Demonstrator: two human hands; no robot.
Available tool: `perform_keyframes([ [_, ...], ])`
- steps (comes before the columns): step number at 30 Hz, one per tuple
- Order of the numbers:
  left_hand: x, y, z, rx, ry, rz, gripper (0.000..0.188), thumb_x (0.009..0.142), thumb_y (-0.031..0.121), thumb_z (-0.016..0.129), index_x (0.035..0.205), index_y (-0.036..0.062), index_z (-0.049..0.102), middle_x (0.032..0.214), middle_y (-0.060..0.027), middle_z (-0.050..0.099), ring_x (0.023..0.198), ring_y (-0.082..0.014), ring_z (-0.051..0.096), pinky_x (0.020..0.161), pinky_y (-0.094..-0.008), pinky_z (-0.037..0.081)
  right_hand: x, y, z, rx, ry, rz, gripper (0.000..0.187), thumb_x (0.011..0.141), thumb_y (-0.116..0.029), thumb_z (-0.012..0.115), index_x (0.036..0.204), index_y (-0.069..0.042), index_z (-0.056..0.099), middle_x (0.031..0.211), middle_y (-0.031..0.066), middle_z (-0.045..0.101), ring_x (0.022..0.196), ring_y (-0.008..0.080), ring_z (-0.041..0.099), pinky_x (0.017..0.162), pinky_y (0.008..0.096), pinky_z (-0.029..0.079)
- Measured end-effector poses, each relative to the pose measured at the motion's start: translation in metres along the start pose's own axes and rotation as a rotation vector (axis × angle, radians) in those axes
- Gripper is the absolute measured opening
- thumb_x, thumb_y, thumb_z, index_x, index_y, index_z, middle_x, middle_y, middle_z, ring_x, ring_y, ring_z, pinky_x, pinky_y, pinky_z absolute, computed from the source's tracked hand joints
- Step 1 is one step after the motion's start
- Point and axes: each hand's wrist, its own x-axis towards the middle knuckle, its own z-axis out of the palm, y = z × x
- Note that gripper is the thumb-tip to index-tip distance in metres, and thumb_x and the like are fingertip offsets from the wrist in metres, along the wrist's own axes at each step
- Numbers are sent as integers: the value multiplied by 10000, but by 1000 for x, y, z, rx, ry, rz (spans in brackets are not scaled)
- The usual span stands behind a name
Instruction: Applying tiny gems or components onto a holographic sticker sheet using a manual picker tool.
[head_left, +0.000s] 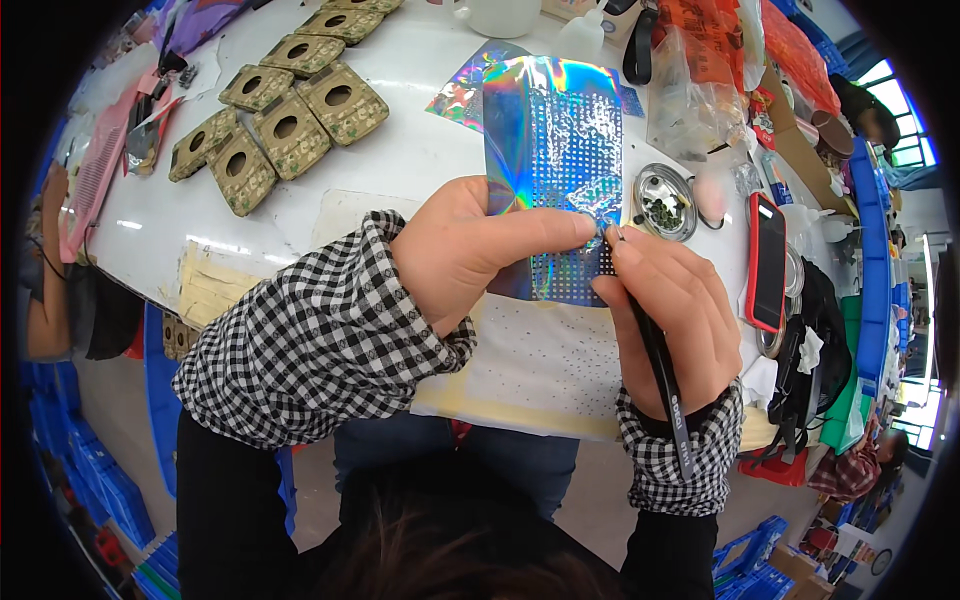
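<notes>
A shiny blue holographic sheet (pixel 510 140) with rows of tiny squares is held up over the table. My left hand (pixel 450 240) grips it from the left, its thumb pressed flat on the front near the right edge and the other fingers hidden behind. My right hand (pixel 680 300) is closed around slim black tweezers (pixel 655 355). Their tip is at the sheet's right edge, right beside my left thumb. Whether anything is between the tips is too small to tell. Under the sheet lies a white paper (pixel 540 355) scattered with tiny dark specks.
Several camouflage-patterned pouches (pixel 285 127) with round holes lie at the back left. Right of the sheet sits a round metal dish (pixel 663 203) of small dark bits. A red-cased phone (pixel 767 262) rests farther right, near plastic bags (pixel 695 100). Another person's arm (pixel 48 290) shows at the far left.
</notes>
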Motion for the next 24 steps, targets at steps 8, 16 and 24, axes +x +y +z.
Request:
perform_keyframes([
  [8, 0, 0, -1, 13, -44, 0, 230, 885, 136, 644, 1082, 20, 623, 997, -66, 682, 901, -141, 659, 822, -297, 528, -3, -2, -5, -165, -46, -132, 382, 657, -30, 753, 1033, -3, 690, 995, 134, 655, 868, 279, 666, 706, 334, 576],
  [16, 1, -1, -1, -3, -68, 16, 228, 887, 127, 638, 1083, 12, 621, 995, -72, 685, 897, -143, 658, 833, -295, 519, -4, -2, -9, -167, -82, -132, 393, 644, -26, 738, 1034, -1, 695, 1015, 128, 652, 874, 269, 665, 709, 329, 572],
  [24, 0, 0, 1, 38, -63, 29, 243, 889, 147, 640, 1092, 16, 621, 1003, -71, 685, 893, -139, 658, 820, -291, 527, -4, -5, -9, -135, -56, -95, 404, 650, -23, 776, 1044, -3, 689, 999, 114, 658, 877, 267, 668, 722, 332, 574],
])
